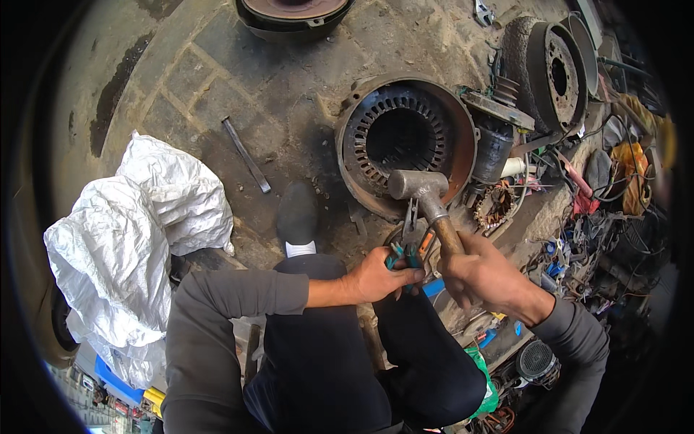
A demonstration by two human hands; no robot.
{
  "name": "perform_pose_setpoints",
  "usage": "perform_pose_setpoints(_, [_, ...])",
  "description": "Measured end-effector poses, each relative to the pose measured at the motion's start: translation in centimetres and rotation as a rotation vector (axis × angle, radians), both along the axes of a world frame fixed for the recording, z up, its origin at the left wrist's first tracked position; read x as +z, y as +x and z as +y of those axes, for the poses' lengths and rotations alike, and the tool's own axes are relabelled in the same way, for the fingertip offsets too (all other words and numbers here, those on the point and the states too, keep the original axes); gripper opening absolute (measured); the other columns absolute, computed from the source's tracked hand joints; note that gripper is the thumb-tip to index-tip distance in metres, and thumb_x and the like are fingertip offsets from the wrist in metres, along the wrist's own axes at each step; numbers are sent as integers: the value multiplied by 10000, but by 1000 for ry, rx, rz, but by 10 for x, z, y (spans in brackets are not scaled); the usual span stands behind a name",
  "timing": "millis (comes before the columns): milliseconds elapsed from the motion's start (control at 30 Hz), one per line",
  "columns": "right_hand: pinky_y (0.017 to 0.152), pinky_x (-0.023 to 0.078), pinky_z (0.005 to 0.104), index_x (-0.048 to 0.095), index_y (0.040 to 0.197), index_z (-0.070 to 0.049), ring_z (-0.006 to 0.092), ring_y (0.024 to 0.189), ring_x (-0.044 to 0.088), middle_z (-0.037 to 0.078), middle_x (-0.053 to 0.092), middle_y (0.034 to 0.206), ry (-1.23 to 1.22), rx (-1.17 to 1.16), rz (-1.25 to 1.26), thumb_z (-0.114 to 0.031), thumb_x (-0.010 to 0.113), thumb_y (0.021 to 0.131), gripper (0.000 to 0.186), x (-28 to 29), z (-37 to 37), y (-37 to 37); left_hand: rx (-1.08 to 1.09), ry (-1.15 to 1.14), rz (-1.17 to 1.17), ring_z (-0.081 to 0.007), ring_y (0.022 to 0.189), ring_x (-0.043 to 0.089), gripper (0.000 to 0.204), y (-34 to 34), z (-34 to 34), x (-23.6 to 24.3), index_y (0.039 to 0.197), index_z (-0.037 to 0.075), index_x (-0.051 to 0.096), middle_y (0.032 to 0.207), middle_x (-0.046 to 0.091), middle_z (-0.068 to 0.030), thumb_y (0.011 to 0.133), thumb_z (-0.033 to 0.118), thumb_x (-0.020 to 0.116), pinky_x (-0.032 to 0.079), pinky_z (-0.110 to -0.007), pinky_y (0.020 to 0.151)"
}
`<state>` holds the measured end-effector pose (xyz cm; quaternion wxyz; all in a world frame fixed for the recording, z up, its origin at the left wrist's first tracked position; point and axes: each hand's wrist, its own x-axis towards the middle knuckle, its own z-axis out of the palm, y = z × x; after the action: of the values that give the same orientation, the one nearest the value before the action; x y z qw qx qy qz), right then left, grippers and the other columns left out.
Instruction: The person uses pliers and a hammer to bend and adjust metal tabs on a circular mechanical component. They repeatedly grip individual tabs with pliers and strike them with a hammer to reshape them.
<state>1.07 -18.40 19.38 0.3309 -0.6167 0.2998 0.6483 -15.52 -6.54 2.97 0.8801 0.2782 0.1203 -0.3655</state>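
Observation:
In my left hand [379, 276] is a pair of pliers [412, 235] with teal handles, fingers closed round the grips and jaws pointing away from me. My right hand [481, 273] grips the wooden handle of a hammer [419, 185], its heavy metal head just above the plier jaws. Both tools are over the near rim of a round motor housing [463, 126] on the ground. Inside it sits a slotted stator core [359, 137] with a dark hollow middle. Whether the jaws pinch anything, I cannot tell.
A flat metal bar [246, 155] lies on the stone floor left of the housing. Crumpled white sheeting [119, 239] is at the left. Another round casing [296, 22] stands at the far edge. Drum-shaped parts [553, 72], a copper coil [497, 205] and cluttered scrap lie right.

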Motion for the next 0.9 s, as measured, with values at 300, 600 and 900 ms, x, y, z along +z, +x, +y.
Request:
perform_pose_setpoints(300, [420, 455, 288, 530, 1104, 2, 137, 485, 579, 36, 575, 684, 5, 99, 137, -71, 684, 939, 237, 55, -9, -5, -42, 58, 10, -117, 776, 719, 293, -2, 0, -4, 1134, 15, 647, 907, 732, -61, 1009, 261, 745, 549, -264, 575])
perform_pose_setpoints(600, [428, 432, 283, 565, 988, -7, 134, 453, 526, 38, 562, 661, -47, 219, -197, -170, 744, 927, 250, 14, -12, 18, -29, 243, -97, -120, 790, 642, 316, -8, -18, -38, 1060, 18, 719, 874, 729, -41, 976, 314, 791, 535, -334, 779])
perform_pose_setpoints(900, [573, 516, 443, 592, 1002, 34, 332, 614, 661, 210, 646, 742, -80, 1079, -273, -150, 615, 909, 207, -6, -3, 63, 5, -15, -76, -122, 899, 683, 308, 1, -20, -36, 1158, 54, 662, 951, 704, -33, 1035, 328, 729, 594, -288, 674])
